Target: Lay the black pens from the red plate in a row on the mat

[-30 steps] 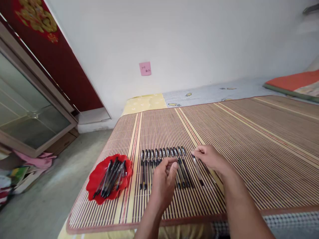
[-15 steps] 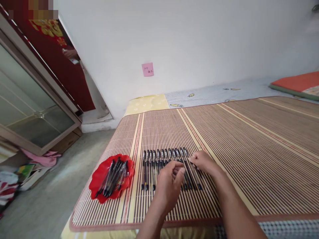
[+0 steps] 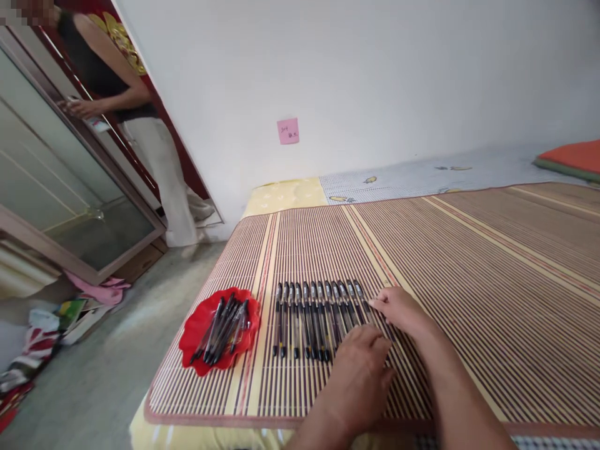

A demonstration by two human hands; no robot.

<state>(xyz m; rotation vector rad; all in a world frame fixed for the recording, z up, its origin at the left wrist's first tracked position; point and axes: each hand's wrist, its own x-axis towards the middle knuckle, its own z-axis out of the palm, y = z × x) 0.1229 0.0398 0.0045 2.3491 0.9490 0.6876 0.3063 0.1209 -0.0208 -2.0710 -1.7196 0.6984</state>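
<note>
A row of several black gel pens (image 3: 307, 319) with clear barrels lies side by side on the striped mat (image 3: 225, 250), caps at the far end. My right hand (image 3: 398, 307) is closed, its thumb and forefinger pinched against the upper part of the rightmost pen (image 3: 359, 289). Over the near ends of the right-hand pens bends my left hand (image 3: 360, 369), fingers curled down around the rightmost pen's lower end; its fingertips are partly hidden. Left of the row, a red scalloped dish (image 3: 191, 334) holds a loose pile of more pens (image 3: 225, 328).
The mat covers a bed against a white wall (image 3: 375, 75) bearing a pink note (image 3: 287, 130). Folded orange bedding (image 3: 572, 156) lies far right. At left, a person (image 3: 154, 150) stands in the doorway beside a glass-panelled door (image 3: 60, 181). Clothes (image 3: 42, 337) lie on the floor.
My left hand has moved right and nearer me, from above the middle pens to the right-hand pens' lower ends. My right hand stays by the last pen. The person has come into the doorway.
</note>
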